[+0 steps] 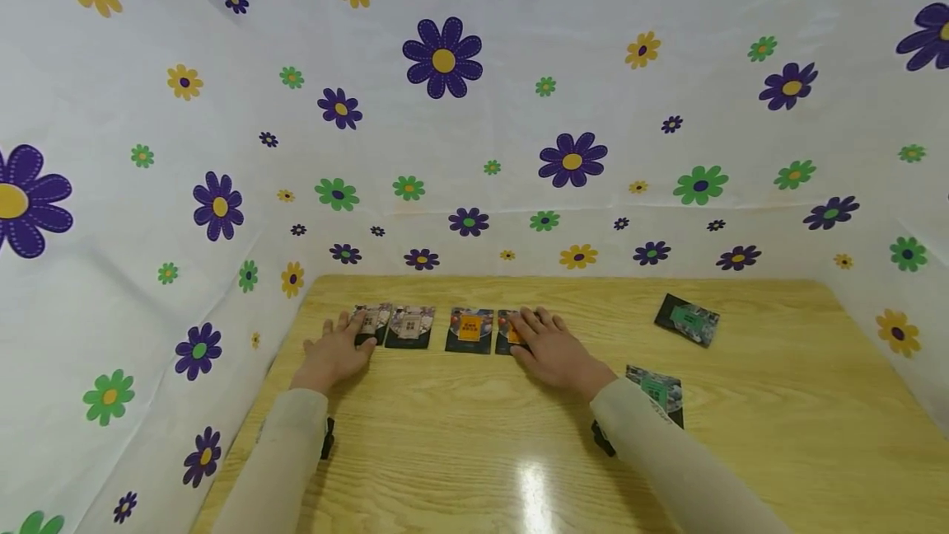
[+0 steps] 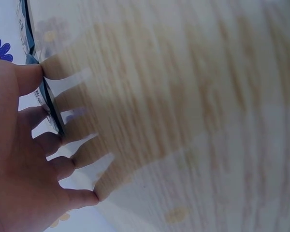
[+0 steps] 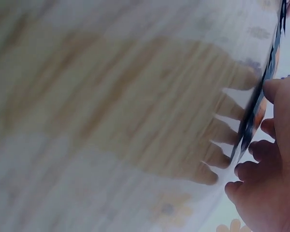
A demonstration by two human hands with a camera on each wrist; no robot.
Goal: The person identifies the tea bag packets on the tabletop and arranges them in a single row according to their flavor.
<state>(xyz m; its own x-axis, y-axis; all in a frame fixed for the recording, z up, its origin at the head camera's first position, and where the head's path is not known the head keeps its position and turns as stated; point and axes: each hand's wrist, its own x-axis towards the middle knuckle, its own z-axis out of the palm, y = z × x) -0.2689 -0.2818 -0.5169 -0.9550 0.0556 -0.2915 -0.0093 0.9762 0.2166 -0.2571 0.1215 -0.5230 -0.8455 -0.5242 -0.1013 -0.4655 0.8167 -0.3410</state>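
White sheeting printed with purple, yellow and green flowers walled in a glossy pale wooden table (image 1: 474, 452), where four dark picture cards lay in a row. The left hand (image 1: 337, 350) rested flat, fingers straight, on the leftmost brown-faced card (image 1: 373, 321); the right hand (image 1: 550, 348) pressed likewise on the orange-faced card (image 1: 513, 333) at the row's other end. Neither hand gripped anything. Thin, light and probably slick, such cards seemed best lifted by an edge or slid along the table.

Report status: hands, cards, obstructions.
Left hand flat on leftmost brown-faced dark card. Right hand flat on orange-faced dark card. Nothing between them.
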